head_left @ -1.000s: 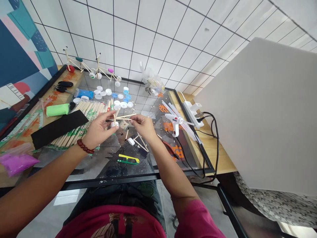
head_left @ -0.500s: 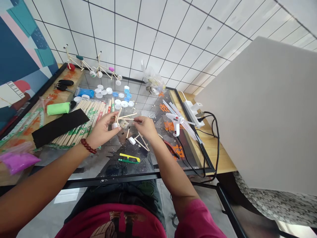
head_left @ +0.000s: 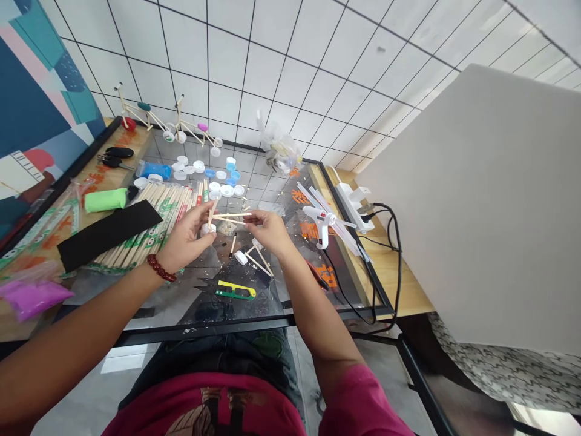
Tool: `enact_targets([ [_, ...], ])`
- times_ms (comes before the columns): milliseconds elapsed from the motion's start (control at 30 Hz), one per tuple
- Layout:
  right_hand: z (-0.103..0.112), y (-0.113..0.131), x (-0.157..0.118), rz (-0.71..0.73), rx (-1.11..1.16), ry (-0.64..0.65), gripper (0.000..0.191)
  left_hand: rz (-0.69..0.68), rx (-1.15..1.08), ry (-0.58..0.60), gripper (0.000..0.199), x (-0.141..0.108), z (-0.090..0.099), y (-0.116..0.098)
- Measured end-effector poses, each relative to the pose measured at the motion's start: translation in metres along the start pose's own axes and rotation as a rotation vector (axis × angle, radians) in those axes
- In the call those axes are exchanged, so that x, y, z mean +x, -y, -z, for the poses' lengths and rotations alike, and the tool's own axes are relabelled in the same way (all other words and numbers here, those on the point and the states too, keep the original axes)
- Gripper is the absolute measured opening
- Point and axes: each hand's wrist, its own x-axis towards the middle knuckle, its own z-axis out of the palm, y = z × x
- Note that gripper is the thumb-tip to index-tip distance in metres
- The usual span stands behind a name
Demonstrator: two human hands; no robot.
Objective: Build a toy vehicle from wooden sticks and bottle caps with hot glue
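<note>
My left hand [head_left: 187, 233] is closed around a small wooden-stick frame [head_left: 212, 213] with a white bottle cap [head_left: 208, 229] at its lower end. Two thin sticks reach from this frame toward my right hand [head_left: 267, 229], which pinches their far ends between thumb and fingers. Below the hands, a second stick piece [head_left: 259, 261] with a white cap [head_left: 241, 257] lies on the glass tabletop. A short dark-tipped stick [head_left: 233, 244] is beside it. Yellow-and-green thread snips [head_left: 236, 290] lie nearer to me.
Bundled chopsticks [head_left: 149, 227] and a black strip [head_left: 109, 235] lie left. Loose bottle caps [head_left: 221, 175] and two finished stick bicycles [head_left: 190, 124] are behind. A white glue gun [head_left: 321, 224], its cord, glue sticks [head_left: 349, 239] and a power strip [head_left: 354, 206] occupy the right.
My right hand has shifted slightly, its fingers now around the stick ends. The two sticks sit closer together, and the frame in my left hand has turned a little.
</note>
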Motion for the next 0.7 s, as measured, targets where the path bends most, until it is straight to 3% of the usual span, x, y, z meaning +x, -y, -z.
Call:
enact_targets([
  [300,0.014,0.012,-0.009,-0.112,-0.581,0.000,0.033,0.019,0.091,-0.026,0.086,0.003,-0.003,0.000],
  [700,0.014,0.015,-0.008,-0.106,-0.561,0.073,0.033,0.022,0.100,-0.004,0.089,0.008,-0.003,0.007],
])
